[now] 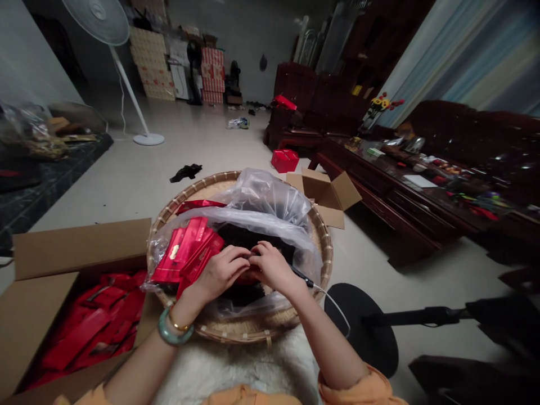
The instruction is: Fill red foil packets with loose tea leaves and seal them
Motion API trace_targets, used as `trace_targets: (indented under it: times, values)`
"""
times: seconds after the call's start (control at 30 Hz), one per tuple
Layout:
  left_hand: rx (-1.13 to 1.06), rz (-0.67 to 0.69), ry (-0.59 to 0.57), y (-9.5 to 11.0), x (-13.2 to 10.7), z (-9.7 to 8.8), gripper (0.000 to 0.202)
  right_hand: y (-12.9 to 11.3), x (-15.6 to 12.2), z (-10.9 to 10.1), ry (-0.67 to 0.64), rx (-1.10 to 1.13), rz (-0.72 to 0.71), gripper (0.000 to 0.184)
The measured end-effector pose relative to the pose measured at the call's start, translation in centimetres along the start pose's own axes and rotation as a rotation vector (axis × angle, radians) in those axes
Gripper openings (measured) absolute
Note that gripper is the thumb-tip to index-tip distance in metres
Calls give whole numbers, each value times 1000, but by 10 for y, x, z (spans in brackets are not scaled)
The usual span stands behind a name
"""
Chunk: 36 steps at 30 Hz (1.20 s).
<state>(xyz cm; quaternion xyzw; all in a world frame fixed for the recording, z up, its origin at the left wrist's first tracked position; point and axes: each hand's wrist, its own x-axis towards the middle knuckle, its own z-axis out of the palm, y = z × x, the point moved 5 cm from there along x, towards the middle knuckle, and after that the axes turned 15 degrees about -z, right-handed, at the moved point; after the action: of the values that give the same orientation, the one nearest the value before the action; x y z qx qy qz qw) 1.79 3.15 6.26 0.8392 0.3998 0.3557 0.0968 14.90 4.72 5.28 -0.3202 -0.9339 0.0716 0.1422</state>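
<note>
Both my hands meet over a round bamboo basket point(327, 236), fingertips close together. My left hand point(221, 269), its fingers curled, is closed in a pinch; a jade bangle point(166, 333) and a gold bracelet circle that wrist. Opposite it, my right hand point(273, 268) is also closed. Whatever lies between the fingertips is mostly hidden by the fingers. Below them, a clear plastic bag point(270, 197) lines the basket and holds dark, loose material point(240, 236). Shiny red packets point(185, 247) lie on the bag beside my left hand. A black stick-like device point(302, 275) with a white cable lies by my right wrist.
A cardboard box point(80, 247) full of red packets stands at the left. Beyond the basket are an open carton point(324, 194), a red box point(284, 161) and a black cloth-like item point(185, 172). A round black stand base point(358, 332) is at right, near a long wooden table point(379, 197).
</note>
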Motion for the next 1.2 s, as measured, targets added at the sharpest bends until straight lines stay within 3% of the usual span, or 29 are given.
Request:
trace_targets:
  times: [0.1,0.17,0.23,0.33,0.43,0.57,0.77,0.97,1.1,1.2]
  values:
    - [-93,-79,-6,-6,1,4,15,3,5,1,-77,36,16,14]
    - [-227,-235,3,-17,2,8,14,7,6,-1,-42,131,14,13]
    - [-434,-460,-12,-34,0,16,33,13,5,-3,39,269,23,13]
    - [-738,-725,-243,-45,-8,41,64,27,1,-6,199,475,94,15]
    - [-885,-886,-523,-39,-21,60,55,40,-5,-4,305,647,212,20]
    - [-1061,-1024,-623,-25,-31,65,47,47,-9,4,216,884,338,32]
    - [-1210,-1098,-642,-16,-28,63,55,44,-6,12,156,971,366,40]
    - [-864,-942,-541,-36,-24,65,41,37,-7,3,81,1117,304,61]
    - [-727,-820,-537,-44,-22,65,46,34,-8,-7,-116,1116,160,34]
    - [-666,-735,-551,-44,-20,64,45,35,-6,-9,-171,991,86,23]
